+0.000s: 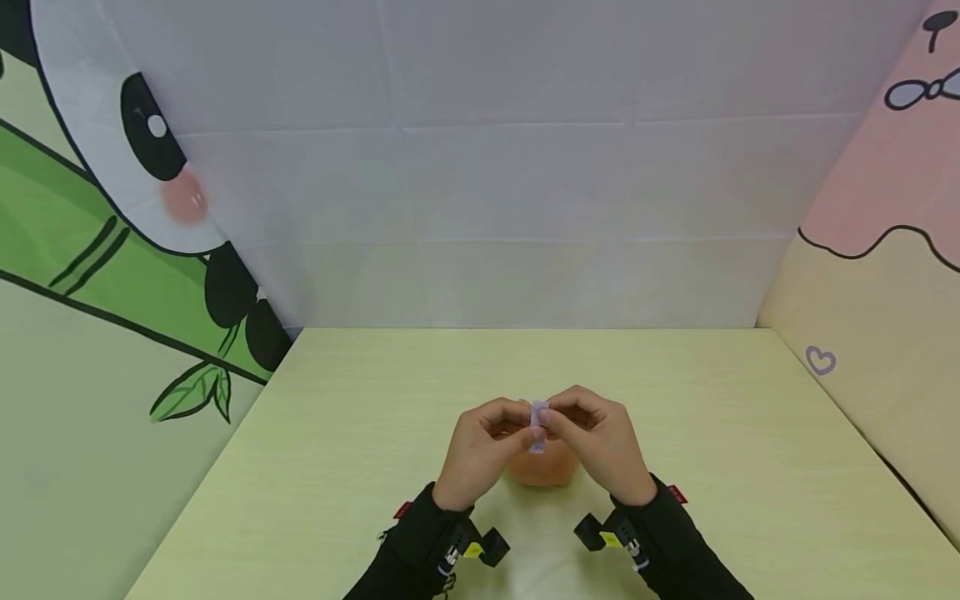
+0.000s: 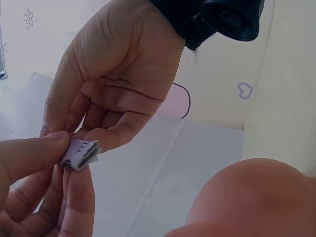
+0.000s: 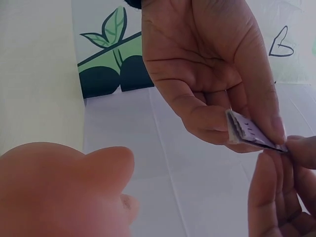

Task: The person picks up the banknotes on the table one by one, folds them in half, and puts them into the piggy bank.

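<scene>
Both hands pinch a small folded lilac banknote [image 1: 537, 448] between thumb and fingers, above the table. My left hand [image 1: 482, 447] has it from the left and my right hand [image 1: 602, 443] from the right, fingertips almost meeting. Printed letters and layered folded edges show on the banknote [image 2: 80, 154] in the left wrist view. Just below and behind the hands in the head view, a smooth orange-pink piggy bank [image 1: 543, 469] sits on the table, its top hidden by them. An ear and part of the snout of this piggy bank [image 3: 54, 192] show in the right wrist view.
The pale wooden table [image 1: 375, 392] runs back to a white cloth wall [image 1: 510, 183]. A panda-and-bamboo printed panel [image 1: 112, 242] borders the left side, a pink and cream panel [image 1: 870, 217] the right. Black sleeves and wrist cameras cover both wrists.
</scene>
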Tool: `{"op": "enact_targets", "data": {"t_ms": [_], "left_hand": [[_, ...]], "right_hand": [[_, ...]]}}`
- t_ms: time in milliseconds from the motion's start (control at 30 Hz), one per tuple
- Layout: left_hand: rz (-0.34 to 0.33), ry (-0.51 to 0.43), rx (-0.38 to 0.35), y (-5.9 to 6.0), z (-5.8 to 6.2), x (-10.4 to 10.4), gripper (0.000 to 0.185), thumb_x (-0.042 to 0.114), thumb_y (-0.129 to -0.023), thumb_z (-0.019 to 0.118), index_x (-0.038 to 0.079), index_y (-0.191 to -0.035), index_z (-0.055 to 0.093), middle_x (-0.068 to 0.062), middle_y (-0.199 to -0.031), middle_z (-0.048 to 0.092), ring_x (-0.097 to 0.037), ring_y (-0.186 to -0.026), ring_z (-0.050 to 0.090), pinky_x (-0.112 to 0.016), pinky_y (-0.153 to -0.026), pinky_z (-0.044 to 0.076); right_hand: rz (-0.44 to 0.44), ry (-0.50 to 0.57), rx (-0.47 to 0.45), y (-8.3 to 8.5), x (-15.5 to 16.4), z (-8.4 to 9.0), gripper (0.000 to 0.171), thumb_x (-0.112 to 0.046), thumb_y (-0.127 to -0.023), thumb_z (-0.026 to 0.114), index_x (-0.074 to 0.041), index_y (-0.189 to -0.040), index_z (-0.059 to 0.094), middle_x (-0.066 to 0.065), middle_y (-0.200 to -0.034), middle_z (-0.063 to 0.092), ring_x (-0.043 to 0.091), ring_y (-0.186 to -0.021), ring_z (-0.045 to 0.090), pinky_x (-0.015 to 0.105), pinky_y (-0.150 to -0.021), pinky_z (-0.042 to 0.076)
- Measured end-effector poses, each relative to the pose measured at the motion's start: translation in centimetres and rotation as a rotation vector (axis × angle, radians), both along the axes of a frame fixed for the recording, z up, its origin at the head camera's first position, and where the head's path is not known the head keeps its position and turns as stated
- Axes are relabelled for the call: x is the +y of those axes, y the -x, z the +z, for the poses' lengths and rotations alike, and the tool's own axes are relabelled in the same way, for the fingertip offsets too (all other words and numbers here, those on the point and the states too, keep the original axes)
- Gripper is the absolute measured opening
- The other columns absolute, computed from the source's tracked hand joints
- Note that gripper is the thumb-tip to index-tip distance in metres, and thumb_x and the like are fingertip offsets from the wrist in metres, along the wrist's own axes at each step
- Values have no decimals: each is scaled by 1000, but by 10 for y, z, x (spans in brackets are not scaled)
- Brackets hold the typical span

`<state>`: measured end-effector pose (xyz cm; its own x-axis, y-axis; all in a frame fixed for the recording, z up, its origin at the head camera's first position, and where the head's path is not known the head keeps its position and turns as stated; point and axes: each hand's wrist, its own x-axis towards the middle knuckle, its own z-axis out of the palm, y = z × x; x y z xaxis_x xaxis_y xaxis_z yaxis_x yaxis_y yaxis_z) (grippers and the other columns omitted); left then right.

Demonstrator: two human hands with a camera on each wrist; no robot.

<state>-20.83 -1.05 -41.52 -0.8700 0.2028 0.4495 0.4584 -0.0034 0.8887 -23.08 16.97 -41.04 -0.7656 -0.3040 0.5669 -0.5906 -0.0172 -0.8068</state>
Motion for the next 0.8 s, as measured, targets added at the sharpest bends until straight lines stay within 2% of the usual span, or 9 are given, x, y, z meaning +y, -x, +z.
{"op": "enact_targets", "data": {"t_ms": [300, 467, 633, 800], "left_hand": [[-3, 41, -50, -1, 2, -1, 17, 9, -90, 70, 0, -104, 68, -22, -105, 67, -5, -88, 67, -25, -76, 56], [1, 46, -45, -2, 4, -1, 19, 7, -90, 70, -2, -106, 67, -23, -105, 67, -5, -87, 67, -24, -76, 57], [38, 44, -25, -2, 6, -2, 19, 6, -89, 70, -2, -106, 68, -24, -101, 68, -7, -85, 67, -24, -74, 57], [57, 34, -40, -1, 5, -3, 19, 6, -89, 70, -2, -105, 68, -24, -100, 68, -10, -84, 67, -24, -74, 57]], "right_hand": [[-38, -7, 6, 1, 2, 1, 6, -1, -91, 66, -2, -95, 70, 12, -84, 67, 13, -70, 66, 27, -65, 57], [-44, -4, -9, 1, 2, 1, 7, -1, -90, 67, -1, -96, 70, 8, -85, 68, 11, -71, 66, 25, -66, 57], [-14, -27, -58, 1, 2, 2, 11, -4, -91, 67, -1, -101, 70, 7, -91, 69, 8, -77, 67, 26, -70, 58], [10, -44, -88, 2, 1, 1, 12, -6, -91, 67, 0, -102, 70, 10, -93, 70, 8, -78, 68, 27, -70, 58]]}}
